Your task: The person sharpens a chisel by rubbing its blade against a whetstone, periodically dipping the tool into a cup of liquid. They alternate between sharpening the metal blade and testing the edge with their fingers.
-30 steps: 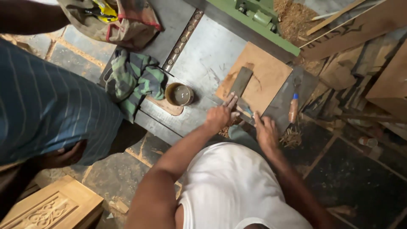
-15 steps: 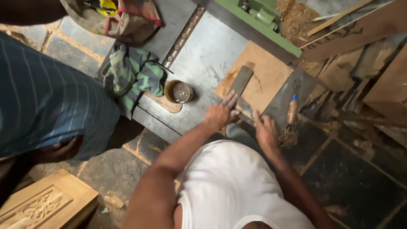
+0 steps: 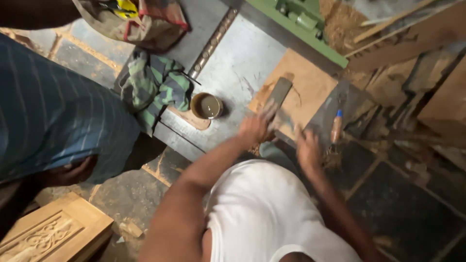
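1. The dark flat block (image 3: pixel 280 92) lies slanted on the tan wooden board (image 3: pixel 303 87), which rests on the grey metal table (image 3: pixel 238 63). A half second ago it lay the same way on the board; it has not visibly shifted.
2. The left hand (image 3: pixel 253 127) is at the block's near end, fingers curled toward it. Blur hides whether they actually clamp it, so I cannot tell. Compared with the earlier picture the hand is more smeared by motion.
3. The right hand (image 3: pixel 307 149) sits just right of the left one, at the board's near edge. Its fingers are blurred too; whether they are open or closed cannot be told. A second ago both hands were sharper and closer together.
4. Right of that hand, a tool with an orange handle and blue tip (image 3: pixel 336 127) stands on end beside the board, unmoved.
5. A small round tin (image 3: pixel 207 106) holding dark liquid stands on the table left of the board, on a wooden scrap.
6. A green checked cloth (image 3: pixel 153 87) hangs over the table's left edge.
7. A cloth bag (image 3: pixel 141 19), red-trimmed, is cut off at the top edge.
8. Another person in a blue striped shirt (image 3: pixel 53 116) fills the left side; a carved wooden panel (image 3: pixel 46 233) is cut off in the lower left corner.
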